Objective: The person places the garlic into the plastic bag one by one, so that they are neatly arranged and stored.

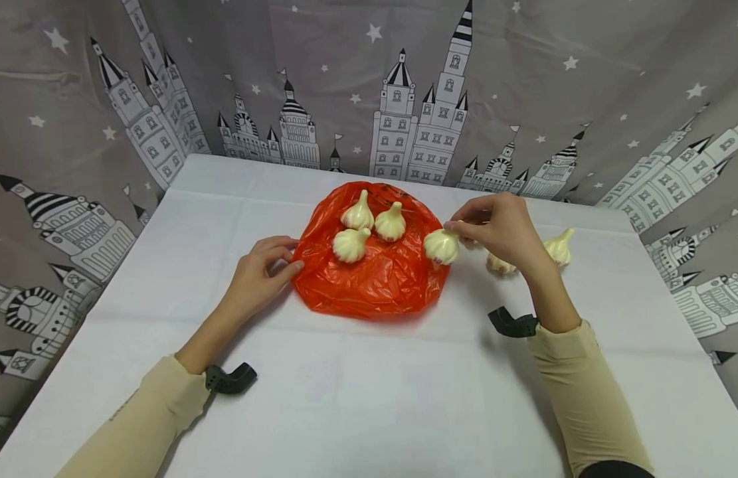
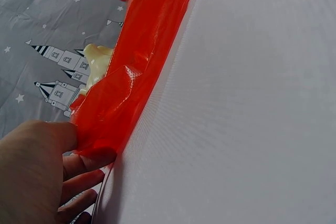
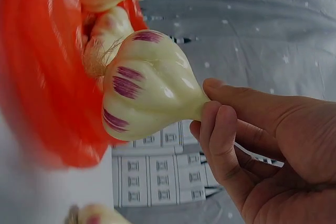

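Observation:
A red plastic bag (image 1: 374,285) lies spread on the white table, with three garlic bulbs (image 1: 357,211) inside its opening. At the bag's left edge, my left hand (image 1: 262,273) pinches the plastic between thumb and fingers, as the left wrist view shows at the red rim (image 2: 113,114). My right hand (image 1: 501,226) holds another garlic bulb (image 1: 442,247) by its stem, over the bag's right edge. In the right wrist view this bulb (image 3: 152,85) has purple streaks and a tuft of roots, with thumb and fingertips on the stem.
More garlic bulbs (image 1: 558,248) lie on the white table (image 1: 369,392) to the right, partly hidden behind my right hand and wrist. A grey curtain (image 1: 339,40) printed with castles and stars hangs behind the table and along its sides.

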A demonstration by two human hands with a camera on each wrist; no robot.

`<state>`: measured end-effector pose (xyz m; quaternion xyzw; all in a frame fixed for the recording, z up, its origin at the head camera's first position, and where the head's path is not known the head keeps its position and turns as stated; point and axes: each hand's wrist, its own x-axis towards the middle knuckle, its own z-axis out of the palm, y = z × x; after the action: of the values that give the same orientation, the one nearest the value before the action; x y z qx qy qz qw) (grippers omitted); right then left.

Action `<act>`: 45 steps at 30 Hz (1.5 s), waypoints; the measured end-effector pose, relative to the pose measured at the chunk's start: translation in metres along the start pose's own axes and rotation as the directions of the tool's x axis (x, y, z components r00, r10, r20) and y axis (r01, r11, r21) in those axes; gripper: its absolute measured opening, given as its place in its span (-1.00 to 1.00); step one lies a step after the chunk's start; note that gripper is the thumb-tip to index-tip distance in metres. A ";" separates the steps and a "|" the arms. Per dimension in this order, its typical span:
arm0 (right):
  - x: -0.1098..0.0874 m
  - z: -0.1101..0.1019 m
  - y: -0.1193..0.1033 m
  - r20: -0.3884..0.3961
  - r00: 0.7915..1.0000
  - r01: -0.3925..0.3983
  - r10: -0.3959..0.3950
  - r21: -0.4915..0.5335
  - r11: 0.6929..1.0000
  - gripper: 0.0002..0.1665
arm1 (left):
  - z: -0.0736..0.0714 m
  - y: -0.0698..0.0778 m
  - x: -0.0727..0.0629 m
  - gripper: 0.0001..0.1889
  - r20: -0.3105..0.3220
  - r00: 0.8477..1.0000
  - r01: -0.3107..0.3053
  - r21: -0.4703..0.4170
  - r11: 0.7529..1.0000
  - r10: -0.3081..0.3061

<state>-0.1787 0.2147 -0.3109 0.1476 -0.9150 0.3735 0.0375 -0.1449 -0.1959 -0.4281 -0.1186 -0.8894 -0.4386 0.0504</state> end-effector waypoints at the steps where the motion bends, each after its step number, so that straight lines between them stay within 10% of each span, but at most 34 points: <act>1: 0.003 0.003 -0.002 0.004 1.000 0.002 -0.003 0.007 1.000 -0.80 | 0.000 0.000 0.000 -0.85 -0.002 1.000 -0.003 -0.001 1.000 0.003; 18: 0.032 0.049 -0.033 0.093 0.996 -0.010 0.006 0.043 0.999 -0.82 | -0.001 0.000 0.001 -0.86 0.000 1.000 -0.015 -0.017 1.000 0.015; 32: 0.044 0.097 -0.051 0.140 0.990 0.019 -0.001 -0.129 0.991 -0.80 | -0.001 -0.002 0.001 -0.85 -0.005 1.000 -0.018 -0.010 1.000 0.018; 45: 0.043 0.106 -0.049 0.080 0.996 0.037 -0.030 -0.092 0.995 -0.75 | -0.001 0.001 0.000 -0.86 -0.002 1.000 -0.014 -0.023 1.000 0.014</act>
<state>-0.2010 0.0977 -0.3464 0.1757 -0.9297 0.3233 0.0147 -0.1451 -0.1965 -0.4267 -0.1249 -0.8835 -0.4485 0.0528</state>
